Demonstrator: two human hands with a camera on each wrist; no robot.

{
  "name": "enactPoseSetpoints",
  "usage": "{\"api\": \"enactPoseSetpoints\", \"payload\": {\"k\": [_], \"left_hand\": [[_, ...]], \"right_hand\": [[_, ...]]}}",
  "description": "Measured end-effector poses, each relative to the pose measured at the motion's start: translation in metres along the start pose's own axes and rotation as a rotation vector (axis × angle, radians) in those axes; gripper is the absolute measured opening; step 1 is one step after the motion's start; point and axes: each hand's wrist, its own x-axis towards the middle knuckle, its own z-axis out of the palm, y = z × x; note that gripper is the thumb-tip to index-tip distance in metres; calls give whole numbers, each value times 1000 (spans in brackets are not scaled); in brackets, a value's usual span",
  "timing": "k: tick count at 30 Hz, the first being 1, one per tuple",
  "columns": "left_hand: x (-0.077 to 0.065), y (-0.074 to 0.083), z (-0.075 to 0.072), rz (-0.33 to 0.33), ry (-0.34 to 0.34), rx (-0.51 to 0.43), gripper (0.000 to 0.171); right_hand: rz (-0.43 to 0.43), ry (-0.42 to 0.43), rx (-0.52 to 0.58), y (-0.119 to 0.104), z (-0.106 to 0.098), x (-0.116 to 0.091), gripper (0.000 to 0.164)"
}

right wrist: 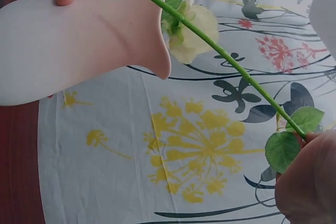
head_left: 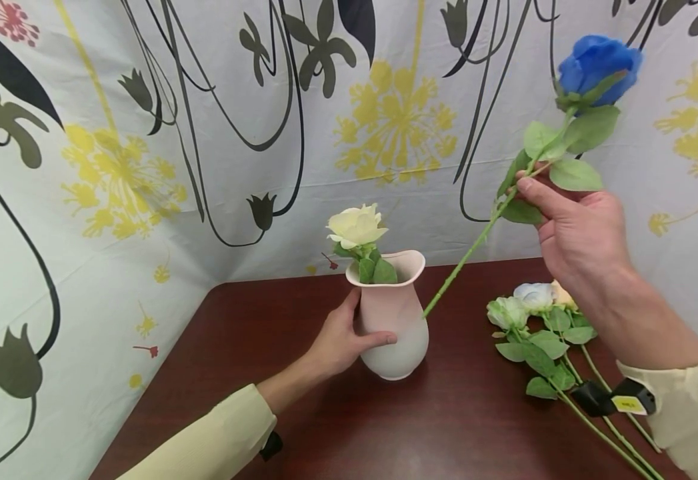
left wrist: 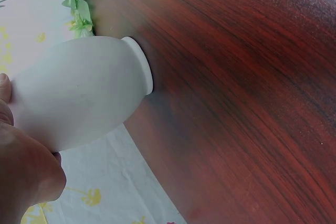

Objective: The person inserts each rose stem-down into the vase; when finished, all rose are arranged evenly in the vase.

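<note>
A pink and white vase [head_left: 393,327] stands upright on the dark red table, with a cream rose [head_left: 357,228] leaning at the left of its mouth. My left hand [head_left: 339,337] grips the vase's left side, thumb across the front and the other fingers mostly hidden behind. High on the right, my right hand [head_left: 585,230] pinches the leafy stem of a blue rose [head_left: 599,72]. That bloom points up and right, while the bare stem [right wrist: 226,56] slants down toward the vase. In the right wrist view its cut end overlaps the vase's rim [right wrist: 161,51].
Several cut roses [head_left: 507,313], pale green, bluish white and peach, lie on the table at the right below my right forearm. Behind the table [head_left: 253,333] hangs a white cloth [head_left: 235,167] printed with flowers, and it also runs along the left side.
</note>
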Motion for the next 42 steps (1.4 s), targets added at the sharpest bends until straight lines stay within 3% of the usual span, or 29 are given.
{"api": "enactPoseSetpoints", "payload": {"k": [6, 18, 26, 35, 42], "left_hand": [[1, -2, 0, 8, 0, 0, 94], [1, -2, 1, 5, 4, 4, 95], [1, -3, 2, 13, 5, 1, 94], [1, -1, 1, 8, 7, 11, 95], [1, -2, 1, 11, 9, 6, 94]], "right_hand": [[-12, 45, 121, -2, 0, 3, 46], [-84, 74, 183, -1, 4, 2, 57], [-67, 93, 149, 6, 2, 0, 46], [-73, -30, 36, 21, 5, -12, 49], [-80, -87, -94, 30, 7, -22, 38]]}}
